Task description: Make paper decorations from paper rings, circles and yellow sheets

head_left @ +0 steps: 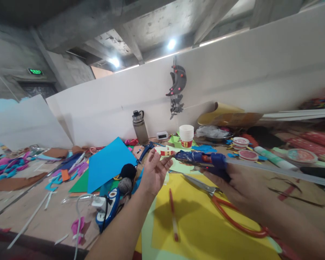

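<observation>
My right hand (239, 184) is wrapped round the handle of a blue hot glue gun (215, 161), whose nozzle points left. In my left hand (155, 173), the fingers pinch a small white, red and yellow piece (165, 151), perhaps cut from a paper cup. The nozzle is at the right end of this piece; whether they touch I cannot tell. Below both hands lies yellow paper (195, 220) with a red-and-white pencil-like stick (173, 215) on it. Scissors with orange handles (230, 213) rest partly under my right forearm.
A stack of paper cups (186, 135) and a grey bottle (140, 130) stand at the back. Blue card (111, 164) lies left, near a blue-and-white device (108, 211) and a white cable (78, 213). Round tins (247, 155) and a long tube (274, 158) are on the right.
</observation>
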Available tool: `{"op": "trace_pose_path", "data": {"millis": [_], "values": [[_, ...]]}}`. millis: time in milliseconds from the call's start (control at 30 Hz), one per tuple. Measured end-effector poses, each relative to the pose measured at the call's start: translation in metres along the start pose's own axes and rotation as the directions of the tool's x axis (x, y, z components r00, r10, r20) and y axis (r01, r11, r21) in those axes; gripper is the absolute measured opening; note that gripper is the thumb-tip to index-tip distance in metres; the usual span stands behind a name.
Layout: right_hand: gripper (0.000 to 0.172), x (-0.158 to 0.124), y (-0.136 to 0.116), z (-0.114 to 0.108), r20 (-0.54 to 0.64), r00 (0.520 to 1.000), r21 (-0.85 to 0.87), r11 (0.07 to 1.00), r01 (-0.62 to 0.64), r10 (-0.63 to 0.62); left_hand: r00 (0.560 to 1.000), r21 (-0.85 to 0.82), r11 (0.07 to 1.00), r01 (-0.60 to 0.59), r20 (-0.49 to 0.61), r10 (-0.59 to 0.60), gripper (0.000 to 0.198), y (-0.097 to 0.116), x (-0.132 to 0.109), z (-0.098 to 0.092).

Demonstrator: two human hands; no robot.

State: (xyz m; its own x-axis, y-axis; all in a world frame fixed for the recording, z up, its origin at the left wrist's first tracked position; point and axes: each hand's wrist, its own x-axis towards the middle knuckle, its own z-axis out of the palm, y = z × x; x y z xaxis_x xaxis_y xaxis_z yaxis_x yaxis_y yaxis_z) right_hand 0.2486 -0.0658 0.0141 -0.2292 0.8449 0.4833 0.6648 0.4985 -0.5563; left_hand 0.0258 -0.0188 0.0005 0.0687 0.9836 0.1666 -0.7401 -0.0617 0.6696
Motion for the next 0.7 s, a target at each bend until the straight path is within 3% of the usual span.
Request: {"op": "trace_pose_path", "data": {"millis": [300, 700], "values": [[0.036, 0.001, -0.011, -0.002, -0.040, 0.996, 0.017, 0.997, 0.079, -0.078, 0.998, 0.050, 0.997, -0.059, 0.033, 0.057, 0.033, -0.003, -0.003, 0.004], [0.033, 0.001, -0.001, 0.002, -0.071, 0.997, 0.038, 0.998, 0.040, -0.037, 0.998, 0.016, 0.998, -0.052, 0.031, 0.052, 0.027, 0.000, 0.000, -0.001]]}}
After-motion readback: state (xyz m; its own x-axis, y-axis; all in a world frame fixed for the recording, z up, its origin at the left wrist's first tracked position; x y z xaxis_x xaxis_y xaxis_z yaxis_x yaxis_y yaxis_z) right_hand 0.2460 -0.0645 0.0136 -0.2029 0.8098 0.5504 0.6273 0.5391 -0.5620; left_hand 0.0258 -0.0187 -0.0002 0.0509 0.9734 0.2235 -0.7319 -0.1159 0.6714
